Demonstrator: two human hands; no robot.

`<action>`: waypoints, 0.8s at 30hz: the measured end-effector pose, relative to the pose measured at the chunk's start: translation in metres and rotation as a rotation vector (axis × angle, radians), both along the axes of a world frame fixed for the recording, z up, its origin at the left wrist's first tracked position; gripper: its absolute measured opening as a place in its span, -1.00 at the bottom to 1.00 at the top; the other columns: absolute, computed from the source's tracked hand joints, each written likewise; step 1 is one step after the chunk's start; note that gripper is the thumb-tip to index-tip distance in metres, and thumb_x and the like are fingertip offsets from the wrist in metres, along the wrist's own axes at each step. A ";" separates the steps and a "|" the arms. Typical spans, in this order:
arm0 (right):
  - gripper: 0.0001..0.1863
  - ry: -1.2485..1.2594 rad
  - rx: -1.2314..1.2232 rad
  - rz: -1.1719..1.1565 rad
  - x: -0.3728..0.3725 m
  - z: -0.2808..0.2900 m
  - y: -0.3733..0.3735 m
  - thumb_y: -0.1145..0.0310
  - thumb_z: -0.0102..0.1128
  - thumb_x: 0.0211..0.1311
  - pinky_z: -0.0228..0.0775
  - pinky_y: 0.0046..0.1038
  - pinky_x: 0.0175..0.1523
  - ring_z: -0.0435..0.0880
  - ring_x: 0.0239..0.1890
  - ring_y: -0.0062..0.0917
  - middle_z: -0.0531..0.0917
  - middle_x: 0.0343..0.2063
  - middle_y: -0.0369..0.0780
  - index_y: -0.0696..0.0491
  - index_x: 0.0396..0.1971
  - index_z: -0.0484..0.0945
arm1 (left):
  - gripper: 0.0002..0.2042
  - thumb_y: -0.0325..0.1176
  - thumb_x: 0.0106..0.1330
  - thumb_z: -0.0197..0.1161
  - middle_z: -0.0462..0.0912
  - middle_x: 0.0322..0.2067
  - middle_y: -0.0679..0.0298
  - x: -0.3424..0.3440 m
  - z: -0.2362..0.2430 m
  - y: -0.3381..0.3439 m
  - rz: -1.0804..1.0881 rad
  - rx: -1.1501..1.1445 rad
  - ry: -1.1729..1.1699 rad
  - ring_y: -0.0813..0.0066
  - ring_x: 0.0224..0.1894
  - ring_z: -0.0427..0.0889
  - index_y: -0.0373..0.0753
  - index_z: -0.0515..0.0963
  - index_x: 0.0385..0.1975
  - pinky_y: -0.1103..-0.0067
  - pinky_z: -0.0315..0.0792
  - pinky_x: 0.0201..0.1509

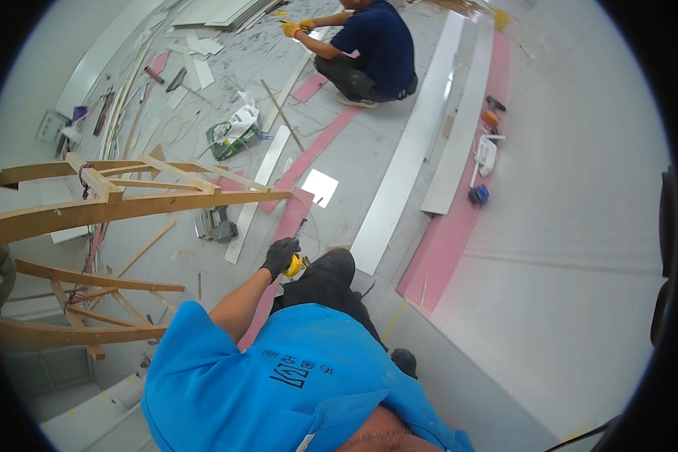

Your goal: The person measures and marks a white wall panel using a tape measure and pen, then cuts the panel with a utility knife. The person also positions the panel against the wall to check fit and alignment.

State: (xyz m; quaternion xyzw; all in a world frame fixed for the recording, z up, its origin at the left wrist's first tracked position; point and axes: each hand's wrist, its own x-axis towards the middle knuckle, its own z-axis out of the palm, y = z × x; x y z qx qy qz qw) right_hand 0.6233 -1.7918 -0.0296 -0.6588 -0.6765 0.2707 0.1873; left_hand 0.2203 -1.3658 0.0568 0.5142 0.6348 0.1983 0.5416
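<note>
My left hand [281, 258], in a dark glove, is closed around a yellow tape measure [294, 266]. A short length of its blade [301, 227] points away from me over a narrow pink strip [294, 210] on the floor. A dark rounded shape by my right side looks like my gloved right hand [404, 361]. Its fingers cannot be made out, nor whether it holds anything. My bent, dark-trousered knee [333, 268] is just right of the tape measure.
Wooden A-frame ladders [181, 200] stand at the left. A co-worker [377, 49] in yellow gloves squats at the far side. Long white panels [418, 143] and a pink board [448, 256] with tools run along the right wall. A power tool [218, 226], a bag [233, 135] and offcuts litter the floor.
</note>
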 end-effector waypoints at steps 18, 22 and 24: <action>-0.83 0.259 -0.471 -0.120 0.123 0.007 0.542 0.36 0.05 0.26 0.48 -0.50 -0.33 0.63 -0.34 -0.55 0.64 -0.38 -0.27 0.07 -0.25 0.57 | -0.71 -0.23 0.34 -0.05 0.64 -0.44 0.17 -0.055 -0.091 0.271 0.241 0.226 0.001 0.33 -0.40 0.63 -0.26 0.58 -0.39 0.47 0.46 -0.30; -0.83 0.181 -0.402 0.005 0.123 0.057 0.674 0.45 -0.01 0.21 0.47 -0.48 -0.38 0.63 -0.43 -0.56 0.66 -0.43 -0.25 0.06 -0.28 0.57 | -0.74 -0.30 0.32 -0.05 0.62 -0.49 0.21 -0.086 -0.027 0.341 0.368 0.206 0.111 0.42 -0.45 0.60 -0.27 0.56 -0.44 0.52 0.45 -0.34; -0.84 0.222 -0.457 -0.008 0.138 0.057 0.722 0.49 0.01 0.17 0.47 -0.48 -0.41 0.63 -0.46 -0.56 0.65 -0.47 -0.26 0.06 -0.29 0.57 | -0.76 -0.32 0.30 -0.05 0.60 -0.52 0.20 -0.108 -0.021 0.354 0.424 0.252 0.159 0.40 -0.48 0.58 -0.27 0.55 -0.47 0.51 0.44 -0.36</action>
